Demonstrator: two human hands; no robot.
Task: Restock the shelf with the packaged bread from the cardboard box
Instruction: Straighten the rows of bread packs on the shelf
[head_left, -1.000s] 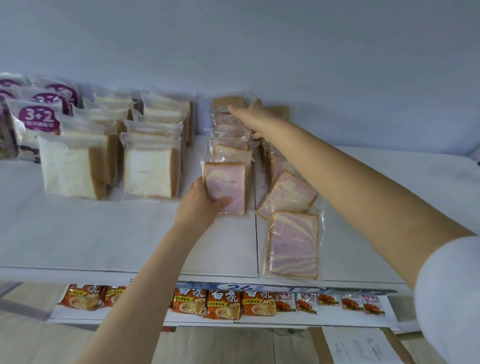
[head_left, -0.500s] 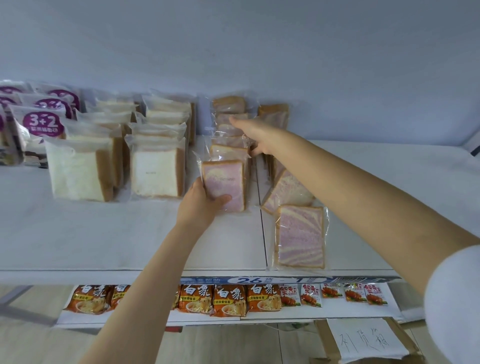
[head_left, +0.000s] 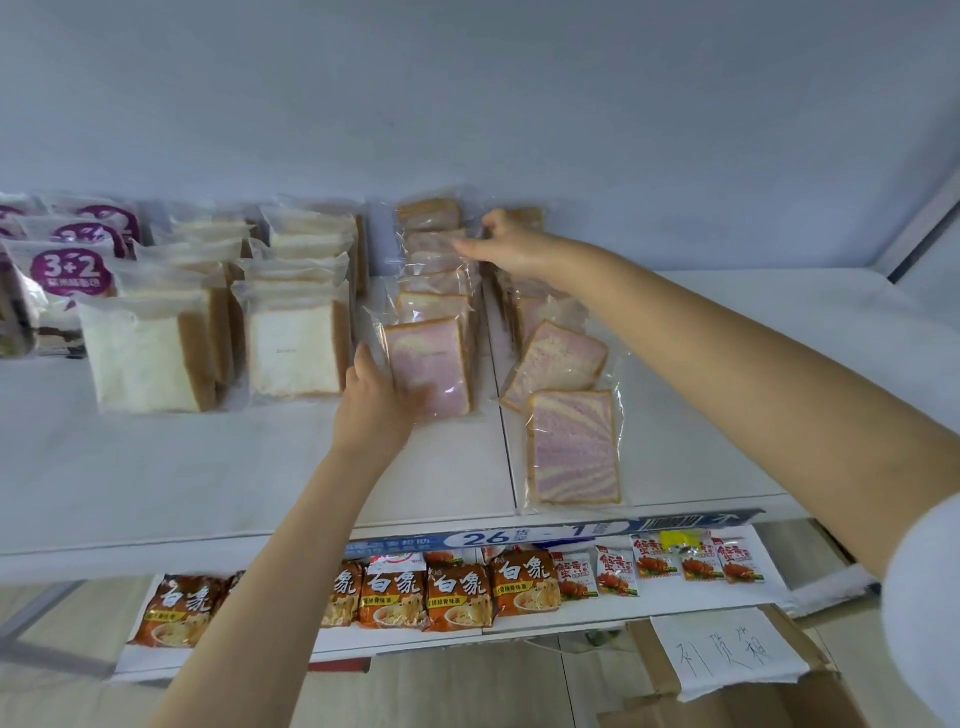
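Note:
On the white shelf (head_left: 208, 467) stands a row of pink-swirl bread packs, front to back. My left hand (head_left: 375, 400) grips the lower left of the front pack (head_left: 436, 364) and holds it upright. My right hand (head_left: 506, 247) reaches to the back of the row, its fingers pinching the clear wrapper of a rear pack (head_left: 434, 241). To the right, one pink pack (head_left: 558, 364) leans over and another (head_left: 574, 452) lies flat near the shelf's front edge. The cardboard box (head_left: 737, 691) with a handwritten paper label shows at the bottom right.
White toast packs (head_left: 296, 348) stand in two rows left of the pink row, with purple "3+2" bags (head_left: 67, 273) at the far left. Orange noodle packets (head_left: 457, 592) and small red snack packets (head_left: 654, 561) fill the shelf below. The wall is close behind.
My right hand has moved left along the back of the row onto a rear pack's wrapper. My left hand stays on the front pack. The camera has tilted slightly down.

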